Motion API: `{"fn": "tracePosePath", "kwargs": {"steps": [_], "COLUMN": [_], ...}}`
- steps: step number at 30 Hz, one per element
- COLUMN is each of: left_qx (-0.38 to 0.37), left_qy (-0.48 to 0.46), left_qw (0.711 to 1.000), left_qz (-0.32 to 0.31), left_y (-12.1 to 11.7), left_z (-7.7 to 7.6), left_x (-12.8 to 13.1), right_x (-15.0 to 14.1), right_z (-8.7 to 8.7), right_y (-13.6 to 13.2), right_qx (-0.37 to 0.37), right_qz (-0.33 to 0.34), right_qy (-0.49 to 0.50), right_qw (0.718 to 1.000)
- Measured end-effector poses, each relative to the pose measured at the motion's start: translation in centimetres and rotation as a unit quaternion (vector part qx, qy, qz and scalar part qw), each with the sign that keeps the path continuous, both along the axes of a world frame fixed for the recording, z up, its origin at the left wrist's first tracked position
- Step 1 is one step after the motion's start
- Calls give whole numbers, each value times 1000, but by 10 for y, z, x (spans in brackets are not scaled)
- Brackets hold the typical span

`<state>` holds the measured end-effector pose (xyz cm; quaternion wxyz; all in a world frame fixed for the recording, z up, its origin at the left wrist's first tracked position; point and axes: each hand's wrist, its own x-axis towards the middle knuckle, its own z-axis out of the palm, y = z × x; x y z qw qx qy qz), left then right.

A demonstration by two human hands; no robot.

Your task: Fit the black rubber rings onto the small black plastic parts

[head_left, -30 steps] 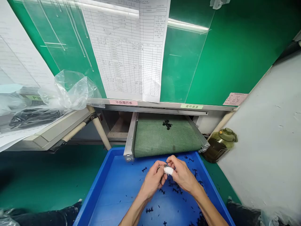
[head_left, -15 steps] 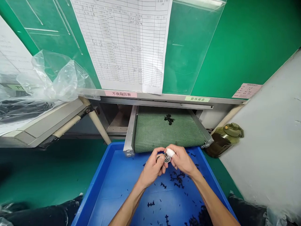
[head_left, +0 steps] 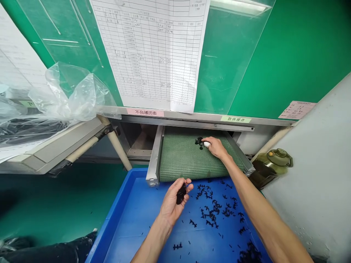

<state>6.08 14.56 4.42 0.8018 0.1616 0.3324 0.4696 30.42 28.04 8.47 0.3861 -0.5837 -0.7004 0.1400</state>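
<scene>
Left hand [head_left: 172,209] palm up, fingers half curled, holding a clump of small black branched plastic parts [head_left: 181,193], long axis tilted along the palm, above the blue tray [head_left: 115,215] near its far edge. Right hand [head_left: 216,147] narrow, white finger bandage [head_left: 206,144] touching a black parts cluster [head_left: 199,142] on the green mesh belt [head_left: 181,160]; grip unclear. Loose black parts [head_left: 211,212] in tray, pointing every way

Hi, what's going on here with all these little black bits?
A person's left hand cradles a clump of small black parts above a blue plastic tray scattered with more. The right hand, one fingertip wrapped in white, is at a smaller black pile on a green mesh belt.
</scene>
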Motion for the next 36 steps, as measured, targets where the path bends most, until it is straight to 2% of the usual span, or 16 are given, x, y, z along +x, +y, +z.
{"fn": "tracePosePath", "kwargs": {"steps": [3, 6, 10, 12, 14, 16, 17, 22, 25, 28, 30, 32, 34, 36], "left_qx": [15, 65, 142, 170, 195, 218, 229, 252, 237, 234, 235, 233, 226, 221], "left_qy": [16, 49, 121, 149, 170, 181, 185, 205, 203, 195, 196, 200, 205, 209], "left_qw": [1000, 996, 981, 973, 964, 957, 953, 942, 948, 951, 950, 950, 951, 952], "left_qz": [-19, -39, -47, -48, -54, -66, -75, -82, -68, -60, -58, -54, -46, -38], "left_y": [-2, -7, -11, -12, -12, -12, -12, -13, -13, -13, -13, -12, -12, -11], "left_z": [0, 1, 5, 5, 5, 4, 3, 1, 1, 0, -1, -2, -3, -3], "left_x": [2, 6, 10, 11, 11, 10, 10, 10, 10, 11, 11, 10, 9, 7], "right_x": [1, -10, -45, -63, -75, -80, -81, -77, -71, -64, -62, -63, -68, -73], "right_z": [0, 3, -3, -9, -16, -21, -23, -27, -24, -10, 4, 17, 22, 18], "right_y": [-9, -31, -86, -117, -141, -156, -161, -170, -162, -135, -114, -98, -96, -106], "right_qx": [11, -11, -104, -168, -231, -266, -267, -198, -169, -131, -104, -45, 15, -6], "right_qz": [-38, -57, 21, 73, 113, 130, 128, 38, 5, 2, 13, 16, 7, 34], "right_qy": [74, 160, 254, 294, 363, 429, 445, 411, 366, 275, 249, 194, 102, 41], "right_qw": [996, 985, 961, 938, 896, 853, 845, 889, 915, 953, 963, 980, 995, 999]}}
